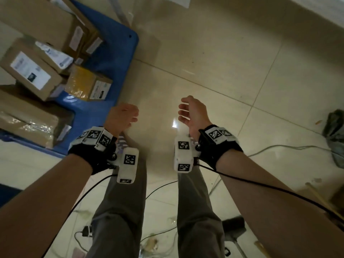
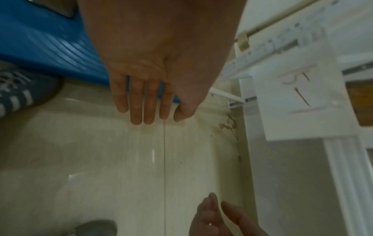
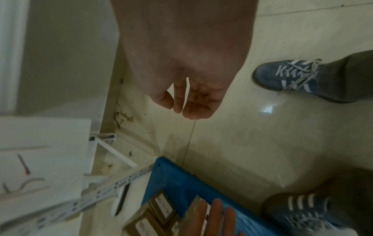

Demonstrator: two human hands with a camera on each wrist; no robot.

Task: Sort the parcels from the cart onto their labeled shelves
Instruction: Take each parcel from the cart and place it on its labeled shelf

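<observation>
A blue cart [image 1: 119, 58] stands at the upper left of the head view, loaded with several cardboard parcels. Among them are a labeled brown box [image 1: 29, 69] and a small box wrapped in yellow tape [image 1: 87, 84]. My left hand [image 1: 122, 116] hangs empty over the floor just right of the cart's edge, its fingers [image 2: 141, 102] straight and together. My right hand [image 1: 191, 110] is a little further right, also empty, with loosely curled fingers [image 3: 189, 99]. A white shelf unit carries a handwritten paper label [image 2: 298, 95].
Pale tiled floor [image 1: 223, 71] spreads ahead and to the right. My legs and blue striped shoes [image 3: 288, 78] stand below the hands. Cables [image 1: 279, 148] trail across the floor at right, next to a dark bundle [image 1: 335, 131]. The metal shelf rail [image 3: 113, 190] runs beside the cart.
</observation>
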